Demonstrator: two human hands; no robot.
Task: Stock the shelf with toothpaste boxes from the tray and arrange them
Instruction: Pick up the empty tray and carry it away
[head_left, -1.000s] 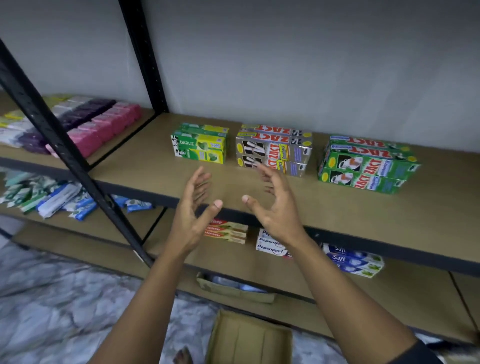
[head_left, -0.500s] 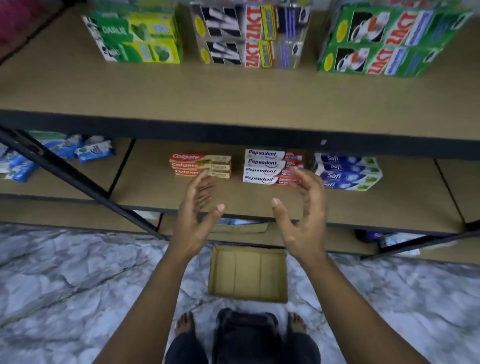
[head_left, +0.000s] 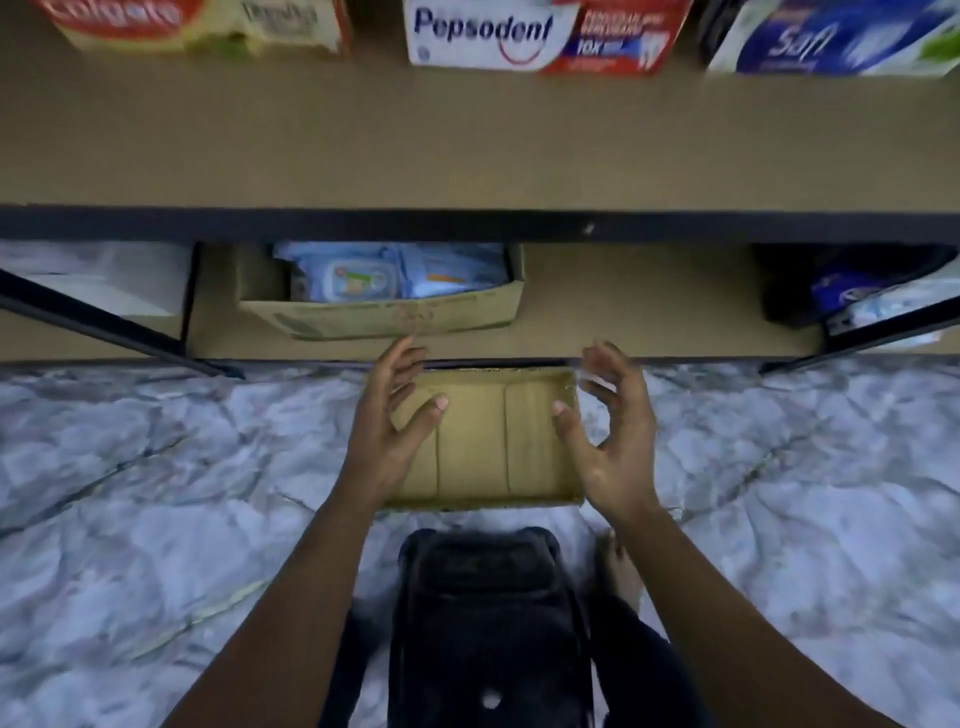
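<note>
**Hands down at a bare tray**

A second ago our hands were up at a higher shelf. Now we bend low — left hand (head_left: 387, 431) and right hand (head_left: 613, 441) hover spread, holding nothing, over the two ends of the shallow brown cardboard tray (head_left: 472, 441) on the marbled floor (head_left: 156, 493). It shows bare cardboard only; a white-and-red Pepsodent toothpaste box (head_left: 519, 36) sits on the tan shelf (head_left: 467, 145) above. Stocking looks done, we judge.
</note>
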